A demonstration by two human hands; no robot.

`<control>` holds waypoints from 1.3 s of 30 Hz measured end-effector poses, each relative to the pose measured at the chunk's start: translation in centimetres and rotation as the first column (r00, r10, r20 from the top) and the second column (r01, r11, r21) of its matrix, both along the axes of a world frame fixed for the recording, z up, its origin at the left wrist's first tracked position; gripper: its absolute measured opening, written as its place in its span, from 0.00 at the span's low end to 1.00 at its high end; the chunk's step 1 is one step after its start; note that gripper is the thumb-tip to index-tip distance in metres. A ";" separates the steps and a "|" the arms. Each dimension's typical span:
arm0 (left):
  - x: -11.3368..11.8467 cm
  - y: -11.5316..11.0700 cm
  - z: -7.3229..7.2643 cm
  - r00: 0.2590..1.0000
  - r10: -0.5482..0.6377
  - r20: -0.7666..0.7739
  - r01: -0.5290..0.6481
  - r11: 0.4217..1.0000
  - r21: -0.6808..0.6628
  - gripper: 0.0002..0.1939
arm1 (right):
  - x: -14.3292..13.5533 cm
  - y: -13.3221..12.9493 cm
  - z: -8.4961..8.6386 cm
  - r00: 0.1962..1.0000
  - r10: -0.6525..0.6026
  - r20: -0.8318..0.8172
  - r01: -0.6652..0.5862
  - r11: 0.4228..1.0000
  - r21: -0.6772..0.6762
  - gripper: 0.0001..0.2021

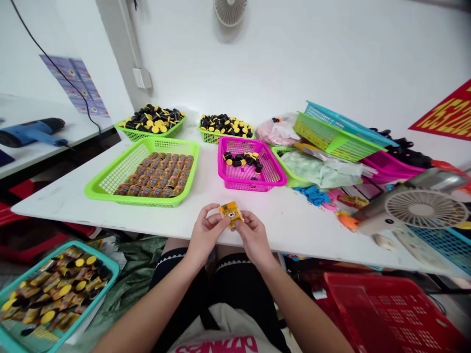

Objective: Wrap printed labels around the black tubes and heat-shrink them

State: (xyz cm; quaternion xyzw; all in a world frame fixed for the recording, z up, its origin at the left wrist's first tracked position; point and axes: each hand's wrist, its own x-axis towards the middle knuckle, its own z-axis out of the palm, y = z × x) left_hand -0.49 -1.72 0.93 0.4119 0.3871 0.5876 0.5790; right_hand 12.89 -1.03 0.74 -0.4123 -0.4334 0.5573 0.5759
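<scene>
Currently, the wrapper (pixel 231 214) is held up just above the near edge of the table (pixel 290 220), in front of the wearer's lap. Its printed face is turned up toward the camera. Outline slightly skewed: the upper edge rises a little from left to right, and the right side slants down toward the right thumb. Long axis: cannot be determined, since the outline looks close to square and the fingers cover its lower part.

Appearance: orange-yellow, glossy, with a dark and white mark near the middle and smaller darker print around it; print too small to read.

Hands: close together, both closed on the wrapper. The left hand (pixel 209 229) pinches its left and lower side; the right hand (pixel 253 236) grips the lower right, thumb on the face.

Surroundings: beyond the hands to the left, the large green basket (pixel 106 179) bears rows of printed jars (pixel 158 177). Straight beyond, the pink basket (pixel 252 185) contains loose black pieces (pixel 239 160) with yellow ends. Lower left, below table level, the teal basket (pixel 115 264) is heaped with yellow-and-black items (pixel 55 291)
</scene>
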 end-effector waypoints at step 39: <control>1.5 9.1 5.7 0.863 -0.044 -0.504 0.277 0.874 0.398 0.08 | 8.2 13.0 6.5 0.899 -0.359 0.250 0.129 0.763 0.633 0.15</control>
